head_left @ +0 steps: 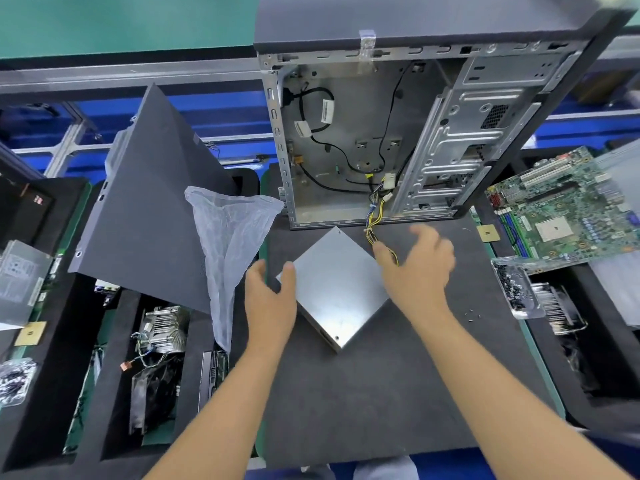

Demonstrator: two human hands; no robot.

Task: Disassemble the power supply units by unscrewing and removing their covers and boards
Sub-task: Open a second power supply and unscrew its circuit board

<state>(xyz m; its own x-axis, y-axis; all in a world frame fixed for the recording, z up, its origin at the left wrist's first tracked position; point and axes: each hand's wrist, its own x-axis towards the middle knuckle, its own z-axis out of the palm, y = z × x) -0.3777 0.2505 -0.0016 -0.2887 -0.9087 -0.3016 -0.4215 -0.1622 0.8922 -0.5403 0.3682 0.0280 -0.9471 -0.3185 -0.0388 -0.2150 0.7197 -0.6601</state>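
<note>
Two hands are hovering around one silver power supply unit point(337, 289) that's lying flat on the dark mat point(381, 393), turned corner-on like a diamond. The left hand point(270, 299) is sitting at the unit's left corner with fingers fairly straight and relaxed, one fingertip touching the edge, not really gripping anything. The right hand point(420, 268) is hanging over the unit's right side, fingers spread and loosely bent, grasping nothing; it's a bit blurry, so I can't tell if it's actually touching the metal. Just under the right hand's fingers the yellow and black cable bundle point(375, 216) is running from the unit up into the open computer case point(381, 140), which is standing just beyond both hands. Left of the left hand a clear plastic bag point(232, 244) is draping over a dark grey side panel point(149, 202). Further left of that, a heatsink with fan point(162, 330) is sitting in a black tray. Out past the right hand a green motherboard point(561, 209) is resting, with a clear tub of screws point(516, 289) just in front of it.
</note>
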